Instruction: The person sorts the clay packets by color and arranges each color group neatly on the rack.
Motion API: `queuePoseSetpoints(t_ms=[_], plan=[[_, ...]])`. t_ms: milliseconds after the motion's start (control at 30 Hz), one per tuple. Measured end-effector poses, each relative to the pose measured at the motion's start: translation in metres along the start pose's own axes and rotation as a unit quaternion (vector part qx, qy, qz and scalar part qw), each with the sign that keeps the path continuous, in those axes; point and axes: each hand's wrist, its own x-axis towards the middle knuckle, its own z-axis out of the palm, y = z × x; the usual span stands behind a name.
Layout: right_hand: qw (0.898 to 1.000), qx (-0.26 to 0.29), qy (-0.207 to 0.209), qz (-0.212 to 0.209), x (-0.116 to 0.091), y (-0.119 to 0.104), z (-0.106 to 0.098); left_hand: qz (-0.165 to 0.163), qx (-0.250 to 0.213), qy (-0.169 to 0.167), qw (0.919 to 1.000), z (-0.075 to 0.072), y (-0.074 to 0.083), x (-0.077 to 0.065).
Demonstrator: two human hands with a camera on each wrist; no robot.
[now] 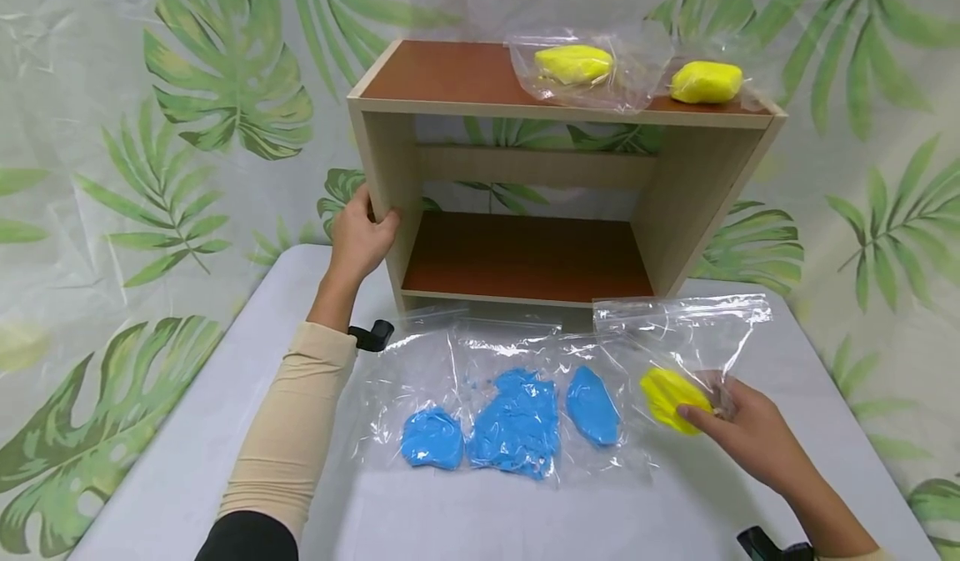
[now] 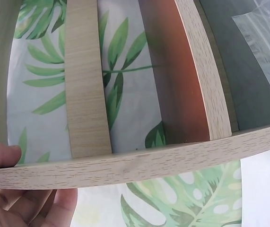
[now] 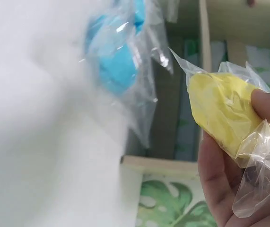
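Leaf-printed sheeting [image 1: 232, 69] backed a white table [image 1: 420, 528], which I viewed remotely through the head camera, with clock positions taken from that view's centre. At nine o'clock, the left hand [image 1: 360, 232] gripped the side panel [image 1: 377, 161] of a shelf unit [image 1: 442, 73]. At four o'clock, the right hand [image 1: 750, 428] pinched a yellow lump [image 1: 670, 396] through its clear bag [image 1: 697, 319], over the table. I judged slick film the chief hazard: a loose pinch could have let the lump slip. Carried low, the bag could have snagged the nearest bagged blue lump [image 1: 593, 407], toward five o'clock. A tug on the panel might have shifted two more bagged lumps atop the unit: the one-o'clock lump [image 1: 573, 65], its bag reaching the front edge, seemed likelier to slide off than the two-o'clock lump [image 1: 707, 82].
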Motion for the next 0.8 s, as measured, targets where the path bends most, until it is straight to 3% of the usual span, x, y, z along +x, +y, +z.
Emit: queuePoseSetpoints(t_ms=[800], plan=[[0.996,0.040,-0.042,-0.071,0.007,-0.070,0.008,-0.006,0.008,-0.011,0.9999,-0.003,0.002,0.000]])
